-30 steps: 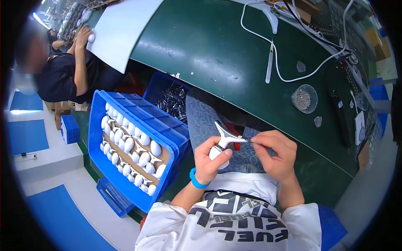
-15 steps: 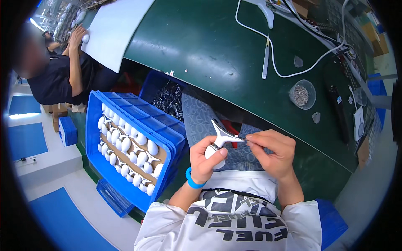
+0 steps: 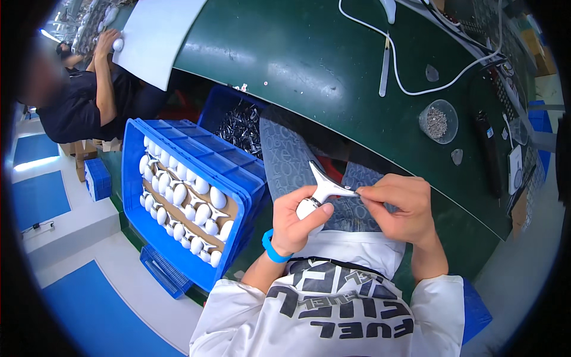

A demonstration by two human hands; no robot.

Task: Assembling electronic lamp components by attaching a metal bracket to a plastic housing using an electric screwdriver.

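Currently, a glossy white Y-shaped device with a rounded handle (image 3: 326,190) sits above the person's lap, its handle wrapped by the curled fingers of the left hand (image 3: 290,225). The right hand (image 3: 403,207) has thumb and forefinger pinched close together at the tip of one prong; whether they grip something small, I cannot tell. To the left, a tilted blue plastic crate (image 3: 132,178) holds rows of similar white devices (image 3: 179,194). On the dark green table (image 3: 285,41), a clear round cup (image 3: 453,126) contains tiny greyish pieces (image 3: 436,122).
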